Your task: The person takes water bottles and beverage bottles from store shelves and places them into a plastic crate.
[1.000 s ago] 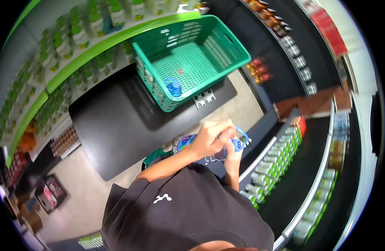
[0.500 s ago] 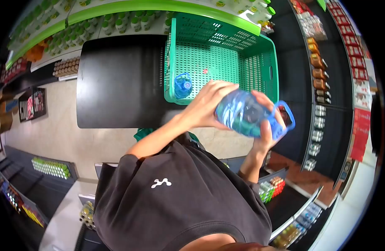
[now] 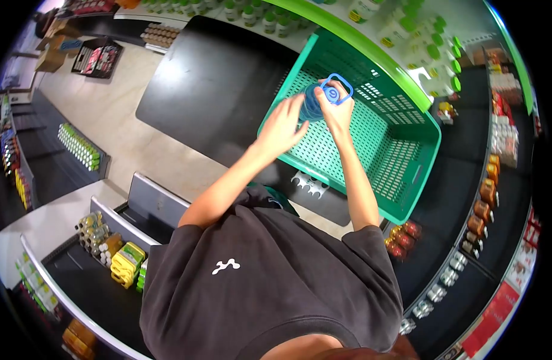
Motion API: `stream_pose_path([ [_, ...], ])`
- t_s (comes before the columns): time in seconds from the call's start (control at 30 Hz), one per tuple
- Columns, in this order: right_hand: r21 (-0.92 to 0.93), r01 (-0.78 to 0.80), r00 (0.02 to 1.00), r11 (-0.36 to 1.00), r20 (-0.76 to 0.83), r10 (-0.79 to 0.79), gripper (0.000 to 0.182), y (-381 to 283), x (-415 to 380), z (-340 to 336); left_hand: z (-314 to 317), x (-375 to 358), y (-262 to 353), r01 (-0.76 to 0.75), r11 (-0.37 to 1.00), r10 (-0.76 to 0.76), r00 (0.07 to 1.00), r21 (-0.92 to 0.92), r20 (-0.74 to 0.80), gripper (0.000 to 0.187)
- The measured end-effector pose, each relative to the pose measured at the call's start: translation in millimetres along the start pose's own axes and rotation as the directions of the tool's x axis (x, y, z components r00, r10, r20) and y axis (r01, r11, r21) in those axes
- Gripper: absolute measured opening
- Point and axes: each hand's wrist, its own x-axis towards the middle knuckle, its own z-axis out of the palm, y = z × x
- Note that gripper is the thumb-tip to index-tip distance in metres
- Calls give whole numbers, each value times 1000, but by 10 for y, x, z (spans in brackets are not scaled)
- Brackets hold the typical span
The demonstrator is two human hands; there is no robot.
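A clear blue water bottle with a blue carry handle stands roughly upright at the left side of the green perforated basket. My right hand grips it near the cap and handle. On the bottle's left side is my left hand, slightly blurred, fingers spread and close to its wall; contact is hard to judge. The second bottle seen earlier in the basket is hidden from view. How far down the held bottle sits cannot be told.
The basket rests on a black table. Behind it runs a green-edged shelf with white, green-capped bottles. Dark shelving with jars and cans stands to the right. A black crate lies on the floor at left.
The bottle has moved from near my body, where it lay tilted in both hands, to over the basket and turned upright. My left hand has come off its base. The view has rotated.
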Motion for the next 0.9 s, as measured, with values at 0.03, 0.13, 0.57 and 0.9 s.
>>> stream_pose_path([
  [0.03,28,-49,998,998,-31,50,37,134,28,101,57,-97,34,-66,980,77,996,187,-54,61],
  [0.13,-40,-103,992,994,-77,100,46,332,55,300,167,-310,66,-18,928,-15,996,373,85,48],
  [0.57,-171,-247,957,954,109,267,56,917,-132,711,190,-192,86,138,885,-298,901,444,314,37],
  [0.9,282,-500,805,819,500,319,83,1039,-23,442,164,-254,57,-74,944,-2,974,323,227,30],
])
